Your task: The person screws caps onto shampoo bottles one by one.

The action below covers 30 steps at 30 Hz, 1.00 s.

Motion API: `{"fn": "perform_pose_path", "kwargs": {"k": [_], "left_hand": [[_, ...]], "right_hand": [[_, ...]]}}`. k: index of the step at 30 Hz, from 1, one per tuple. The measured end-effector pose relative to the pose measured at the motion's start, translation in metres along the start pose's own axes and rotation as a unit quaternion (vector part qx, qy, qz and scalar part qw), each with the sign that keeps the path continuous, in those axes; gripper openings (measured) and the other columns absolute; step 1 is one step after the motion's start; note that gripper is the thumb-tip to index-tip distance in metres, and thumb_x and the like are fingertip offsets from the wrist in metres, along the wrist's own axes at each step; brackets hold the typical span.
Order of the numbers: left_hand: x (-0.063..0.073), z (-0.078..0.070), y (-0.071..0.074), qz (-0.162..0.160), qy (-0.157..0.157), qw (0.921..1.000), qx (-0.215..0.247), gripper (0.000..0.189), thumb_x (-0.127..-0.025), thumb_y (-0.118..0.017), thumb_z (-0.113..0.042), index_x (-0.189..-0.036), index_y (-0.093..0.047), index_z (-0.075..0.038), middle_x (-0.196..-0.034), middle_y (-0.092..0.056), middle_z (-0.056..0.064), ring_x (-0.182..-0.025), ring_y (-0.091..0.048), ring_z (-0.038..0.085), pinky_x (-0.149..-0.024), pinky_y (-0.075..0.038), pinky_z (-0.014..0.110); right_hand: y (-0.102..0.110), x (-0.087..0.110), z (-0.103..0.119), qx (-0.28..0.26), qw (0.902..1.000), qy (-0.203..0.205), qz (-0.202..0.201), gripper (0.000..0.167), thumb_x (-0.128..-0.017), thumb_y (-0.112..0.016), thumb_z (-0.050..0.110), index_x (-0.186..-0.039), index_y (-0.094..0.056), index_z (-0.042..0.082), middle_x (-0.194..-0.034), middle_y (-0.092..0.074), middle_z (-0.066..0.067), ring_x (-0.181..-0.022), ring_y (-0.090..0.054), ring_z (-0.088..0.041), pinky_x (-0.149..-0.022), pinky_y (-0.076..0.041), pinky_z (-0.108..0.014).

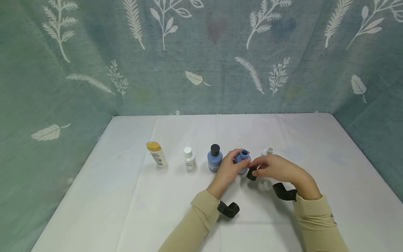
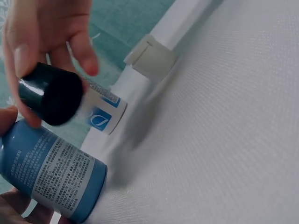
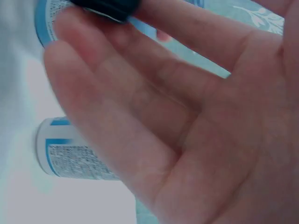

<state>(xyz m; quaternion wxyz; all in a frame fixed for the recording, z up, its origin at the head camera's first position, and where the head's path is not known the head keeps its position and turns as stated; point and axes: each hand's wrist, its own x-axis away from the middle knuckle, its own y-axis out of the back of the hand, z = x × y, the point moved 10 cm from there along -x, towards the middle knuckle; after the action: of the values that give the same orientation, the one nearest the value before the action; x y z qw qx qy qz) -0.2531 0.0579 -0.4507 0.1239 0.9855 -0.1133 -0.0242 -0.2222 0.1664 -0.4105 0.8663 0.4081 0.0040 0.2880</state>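
Note:
My left hand [image 1: 227, 171] grips an uncapped blue bottle [image 1: 242, 168], its round neck opening facing up. Right beside it, my right hand [image 1: 278, 169] pinches a black screw cap [image 1: 252, 174] between thumb and fingers, apart from the bottle's mouth. The left wrist view shows the hollow underside of the black cap [image 2: 35, 91] and printed text on the blue bottle [image 2: 60, 172]. Partly behind my right hand stands a white bottle [image 1: 268, 151] with its mouth uncovered. A loose white cap [image 2: 152, 58] lies on the table near that white bottle.
To the left stand another blue bottle [image 1: 214, 161] with a black cap, a white bottle [image 1: 190, 159] with a white cap, and a cream bottle [image 1: 158, 157] with a yellow cap. A white cloth covers the table [image 1: 170, 203]; a leaf-patterned curtain [image 1: 201, 63] hangs behind.

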Motion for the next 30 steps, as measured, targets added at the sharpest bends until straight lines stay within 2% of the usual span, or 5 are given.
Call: {"fn": "perform_pose_path", "kwargs": {"k": [5,11,16,23,30], "left_hand": [[0.0,-0.005,-0.005,0.002,-0.025,0.9997,-0.002,0.027,-0.081,-0.063,-0.04,-0.107,-0.061,-0.034,-0.108,-0.052,-0.012,-0.1,-0.049,0.005,-0.087,-0.038,0.028],[0.001,-0.003,-0.008,0.009,-0.029,0.9993,0.022,0.027,-0.082,-0.062,-0.036,-0.109,-0.06,-0.034,-0.11,-0.054,-0.017,-0.103,-0.049,0.002,-0.087,-0.04,0.027],[0.001,-0.003,-0.008,0.009,-0.028,0.999,0.033,0.027,-0.082,-0.063,-0.036,-0.108,-0.061,-0.033,-0.109,-0.056,-0.017,-0.101,-0.051,0.002,-0.085,-0.041,0.025],[0.0,-0.001,-0.007,0.0,-0.025,0.9994,0.025,0.024,-0.081,-0.064,-0.035,-0.105,-0.062,-0.033,-0.103,-0.057,-0.018,-0.097,-0.053,0.002,-0.083,-0.042,0.025],[0.002,-0.005,0.001,-0.02,-0.039,0.9986,0.031,0.025,-0.081,-0.065,-0.032,-0.106,-0.061,-0.031,-0.105,-0.057,-0.017,-0.1,-0.052,0.001,-0.086,-0.04,0.025]], "right_hand": [[0.013,0.01,-0.001,-0.022,0.9993,-0.004,-0.032,0.026,-0.086,-0.057,0.026,-0.111,-0.061,0.018,-0.098,-0.06,0.006,-0.087,-0.055,-0.013,-0.075,-0.043,-0.034],[0.017,0.015,0.007,-0.058,0.9976,0.02,-0.032,0.026,-0.089,-0.053,0.028,-0.113,-0.058,0.02,-0.095,-0.059,0.001,-0.086,-0.058,-0.014,-0.077,-0.043,-0.035],[0.023,0.017,0.008,-0.112,0.9922,0.032,-0.045,0.025,-0.089,-0.052,0.02,-0.113,-0.054,0.017,-0.099,-0.059,-0.003,-0.086,-0.059,-0.022,-0.079,-0.043,-0.038],[0.038,0.017,0.008,-0.156,0.9799,0.056,-0.11,0.029,-0.09,-0.052,0.031,-0.116,-0.051,0.018,-0.097,-0.062,-0.004,-0.086,-0.059,-0.024,-0.078,-0.044,-0.04],[0.048,0.009,0.009,-0.153,0.9678,0.046,-0.195,0.039,-0.087,-0.053,0.04,-0.121,-0.048,0.021,-0.117,-0.051,-0.001,-0.095,-0.058,-0.018,-0.076,-0.045,-0.042]]}}
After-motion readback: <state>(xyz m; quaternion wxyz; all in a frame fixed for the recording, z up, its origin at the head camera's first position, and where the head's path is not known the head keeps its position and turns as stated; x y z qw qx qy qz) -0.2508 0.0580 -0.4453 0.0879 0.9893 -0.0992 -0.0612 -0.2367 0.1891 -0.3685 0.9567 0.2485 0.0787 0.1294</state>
